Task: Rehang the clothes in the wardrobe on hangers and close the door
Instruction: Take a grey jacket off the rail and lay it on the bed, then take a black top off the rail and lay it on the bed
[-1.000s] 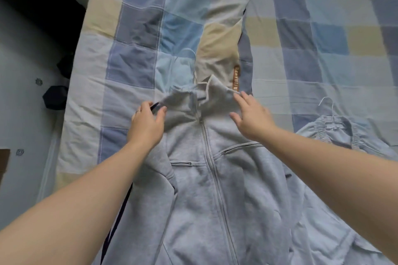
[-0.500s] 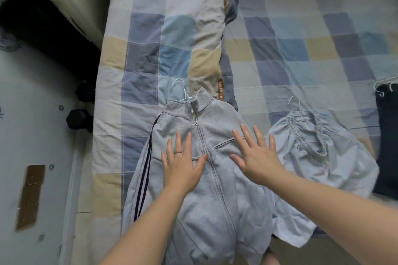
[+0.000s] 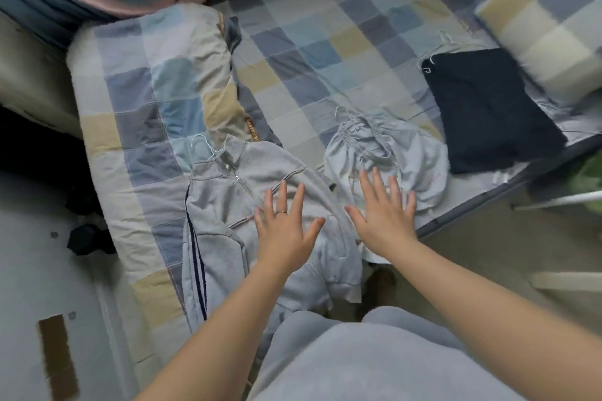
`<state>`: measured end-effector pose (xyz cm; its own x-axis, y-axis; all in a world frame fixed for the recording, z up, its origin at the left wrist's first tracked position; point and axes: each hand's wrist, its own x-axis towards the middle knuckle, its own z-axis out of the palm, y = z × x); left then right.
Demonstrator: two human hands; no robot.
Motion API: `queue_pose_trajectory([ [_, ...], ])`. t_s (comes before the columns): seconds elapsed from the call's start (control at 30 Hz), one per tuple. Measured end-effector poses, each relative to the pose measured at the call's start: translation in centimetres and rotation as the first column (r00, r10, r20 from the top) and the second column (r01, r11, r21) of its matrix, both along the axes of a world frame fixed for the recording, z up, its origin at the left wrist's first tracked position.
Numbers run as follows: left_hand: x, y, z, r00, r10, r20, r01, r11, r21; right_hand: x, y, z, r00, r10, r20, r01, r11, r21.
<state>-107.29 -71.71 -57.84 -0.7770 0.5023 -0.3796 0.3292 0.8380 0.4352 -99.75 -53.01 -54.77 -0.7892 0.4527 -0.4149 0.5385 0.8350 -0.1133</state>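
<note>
Clothes: three garments lie on the bed with the checked blue, grey and yellow cover (image 3: 325, 42), each with a thin white wire hanger in it. Wardrobe and door not in view.

Item 1, light grey zip-front fleece jacket with dark sleeve stripes (image 3: 221, 205): front up, lower part draped over the bed edge toward the person. Jacket hanger hook (image 3: 199, 144) sticks out of the collar onto the folded checked quilt (image 3: 156, 81).

Item 2, pale grey shorts with a gathered elastic waistband (image 3: 387, 153): just beside the jacket on its right, shorts hanger hook (image 3: 341, 110) above the waistband.

Item 3, dark navy folded garment (image 3: 485, 107): further right, apart from the shorts, navy hanger hook (image 3: 436, 54) at its top corner, near a checked pillow (image 3: 547, 26).

Left hand (image 3: 286, 228) (ring on one finger) is spread over the jacket chest. Right hand (image 3: 386, 215) is spread over the lower edge of the shorts, where it meets the jacket. Fingers (image 3: 282, 195) of both are straight and fanned, grasping nothing. Cannot tell whether the palms press the cloth or hover just above it.

Reading: flat palms suit smoothing the fabric so that it sits square on its hanger. Laying the items in a row, hooks pointing away, keeps each hook free to pick up. Hangers seem fitted on all three. Carrying them to the wardrobe and closing the door are not yet done.
</note>
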Motion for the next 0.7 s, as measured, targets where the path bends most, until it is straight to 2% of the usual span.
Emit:
queue_pose_trajectory([
  [0.2, 3.9, 8.4, 2.1, 0.965, -0.255, -0.058, 0.257, 0.966, 0.036, 9.2, 5.9, 2.8, 0.951, -0.301, -0.068, 0.303, 0.953, 0.024],
  [0.43, 11.8, 20.1, 4.2, 0.850, -0.508, -0.137, 0.520, 0.852, 0.065, 23.5, 12.7, 4.6, 0.798, -0.583, -0.152, 0.594, 0.804, 0.033],
  [0.57, 19.1, 27.0, 5.0, 0.755, -0.630, -0.182, 0.650, 0.756, 0.076, 32.8, 16.7, 5.1, 0.693, -0.695, -0.191, 0.711, 0.703, 0.022],
  [0.7, 27.6, 33.8, 6.0, 0.615, -0.756, -0.225, 0.780, 0.624, 0.036, 42.6, 21.0, 5.9, 0.587, -0.783, -0.206, 0.804, 0.593, 0.035],
])
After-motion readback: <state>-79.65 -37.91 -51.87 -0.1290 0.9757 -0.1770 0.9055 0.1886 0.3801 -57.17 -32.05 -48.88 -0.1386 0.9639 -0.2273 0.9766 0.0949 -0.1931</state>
